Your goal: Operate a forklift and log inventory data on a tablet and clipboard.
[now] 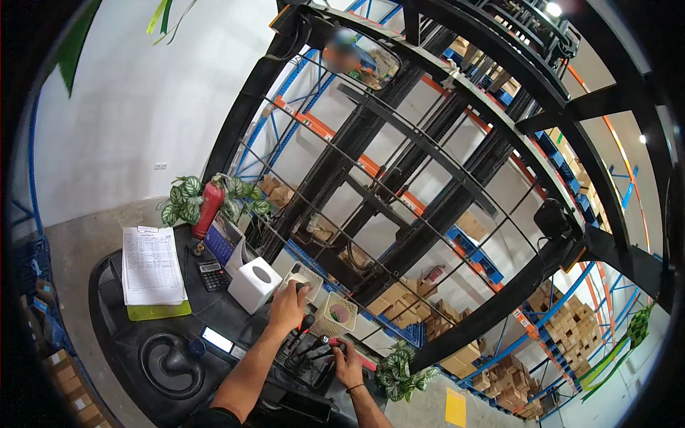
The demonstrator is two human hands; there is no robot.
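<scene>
I am in a forklift cab, with both hands over a bank of control levers (305, 349) on the black console. My left hand (287, 307) is closed around the dark top of a control lever, its stem mostly hidden by the hand. Next to it stands another lever with a red-and-black knob (307, 323). My right hand (349, 364) curls around a control lever with a red knob (335, 342). A white tissue box (255, 284) sits just left of my left hand. Two cream plastic baskets (336, 314) stand beyond the levers.
The console holds a clipboard (152, 267), calculator (212, 276), desk calendar (227, 242), lit phone (217, 339), round steering wheel (171, 366), red fire extinguisher (208, 208) and plants (399, 372). Beyond the guard bars rise the mast (342, 160) and racks with cartons (571, 321). A mirror (378, 64) reflects a person.
</scene>
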